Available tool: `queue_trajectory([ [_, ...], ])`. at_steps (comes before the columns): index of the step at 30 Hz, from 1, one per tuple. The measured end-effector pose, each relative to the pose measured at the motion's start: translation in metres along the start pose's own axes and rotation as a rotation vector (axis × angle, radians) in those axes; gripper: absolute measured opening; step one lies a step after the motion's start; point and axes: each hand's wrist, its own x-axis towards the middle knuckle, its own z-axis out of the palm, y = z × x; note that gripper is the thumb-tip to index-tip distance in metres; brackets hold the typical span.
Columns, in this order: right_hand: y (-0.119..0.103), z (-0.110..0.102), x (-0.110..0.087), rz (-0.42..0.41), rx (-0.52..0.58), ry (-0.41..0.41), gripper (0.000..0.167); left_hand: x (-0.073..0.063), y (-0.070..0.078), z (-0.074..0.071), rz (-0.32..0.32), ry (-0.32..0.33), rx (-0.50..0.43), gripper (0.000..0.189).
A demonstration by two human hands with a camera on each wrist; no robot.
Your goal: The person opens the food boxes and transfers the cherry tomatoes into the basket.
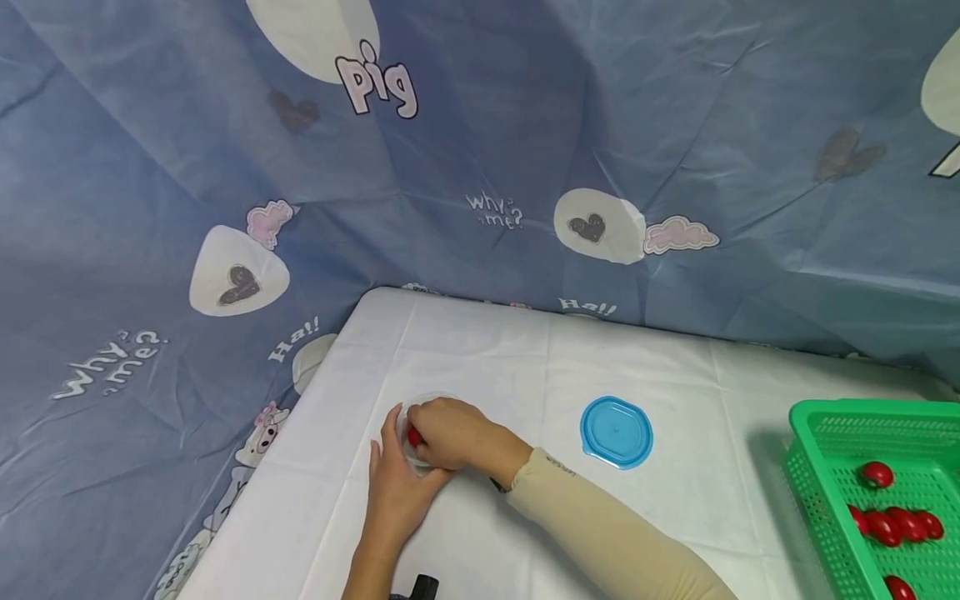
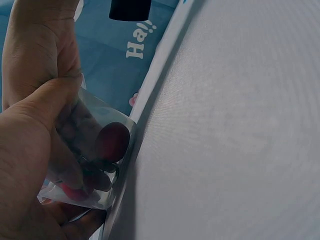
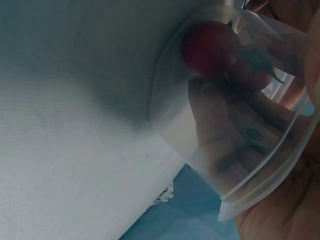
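A clear plastic container [image 1: 435, 397] stands on the white table at left centre in the head view. My left hand [image 1: 401, 492] grips it round its side, thumb and fingers spread about the wall. Into its mouth reaches my right hand [image 1: 453, 433], fingers curled at a red cherry tomato [image 1: 415, 436]. Through the clear wall in the right wrist view, fingers [image 3: 212, 112] show beside a round tomato [image 3: 210, 48] and another with a green stem top [image 3: 250, 72]. The left wrist view shows a dark red tomato [image 2: 112, 142] low in the container.
A blue lid [image 1: 617, 432] lies flat on the white-covered table [image 1: 480, 350], right of the container. At the far right stands a green basket [image 1: 813, 483] with several cherry tomatoes [image 1: 885, 527]. A blue printed cloth [image 1: 465, 150] hangs behind and left of the table.
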Motion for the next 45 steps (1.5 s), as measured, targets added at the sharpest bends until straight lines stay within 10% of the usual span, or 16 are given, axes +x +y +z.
queue_trajectory([
  [24,0.015,-0.021,-0.035,-0.169,-0.036,0.085,0.021,-0.002,0.003,0.005,-0.044,-0.001,0.0,0.113],
  [45,0.05,-0.124,-0.147,-0.294,-0.326,0.158,0.029,-0.001,0.008,0.006,-0.156,0.033,0.005,0.12],
])
